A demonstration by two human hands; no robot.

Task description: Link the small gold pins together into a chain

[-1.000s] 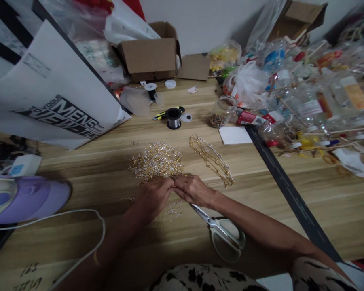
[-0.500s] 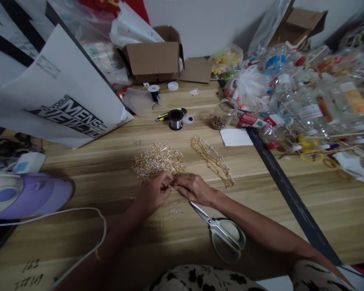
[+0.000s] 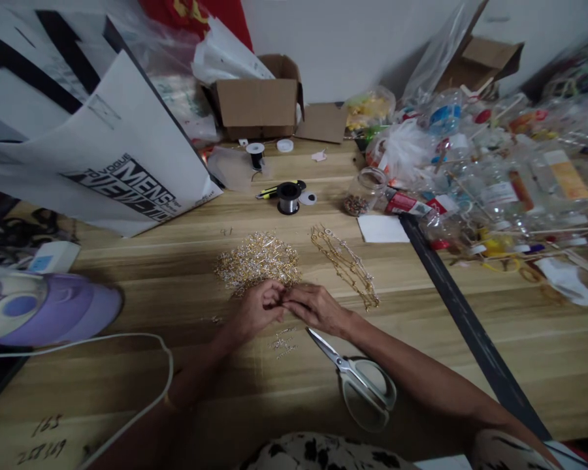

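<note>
My left hand [image 3: 259, 307] and my right hand [image 3: 318, 307] meet at the near edge of a pile of small gold and silver pieces [image 3: 259, 260]. The fingers of both are pinched together, tip to tip; whatever they hold is too small to make out. Just below the fingertips lie several short silvery bead pieces [image 3: 284, 344]. Scissors [image 3: 353, 375] with pale handles lie under my right forearm, blades slightly apart and pointing at the hand. Right of the pile, gold and silver chains [image 3: 345, 267] are laid out lengthwise.
Behind the pile stand a wire spool [image 3: 289, 198], a yellow cutter [image 3: 269, 191] and a jar of beads [image 3: 362, 192]. A white paper bag [image 3: 142, 176] and a purple device [image 3: 73, 307] with a white cord [image 3: 164, 352] are on the left. Plastic bottles [image 3: 500, 189] crowd the right.
The whole view has shifted slightly, with the far objects sitting lower and farther right. Both hands keep pinching at the same spot, fingers only slightly moved.
</note>
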